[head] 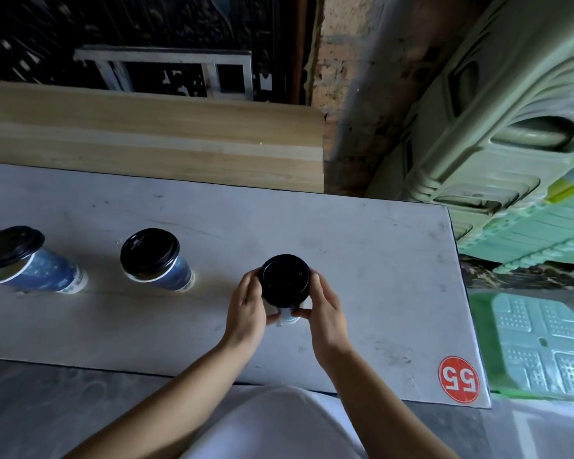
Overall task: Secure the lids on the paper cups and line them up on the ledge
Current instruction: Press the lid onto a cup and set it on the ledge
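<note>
A person's left hand and right hand clasp a lidded cup, where even rim pressure should seat it.

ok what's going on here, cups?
A person has both hands, left hand and right hand, wrapped around a paper cup with a black lid on it. It is on the grey ledge. Two more lidded cups, middle cup and far-left cup, stand in a row to its left.

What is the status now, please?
Left hand and right hand grip third cup, lid on. Two lidded cups stand left on ledge. Nothing in the way.
</note>
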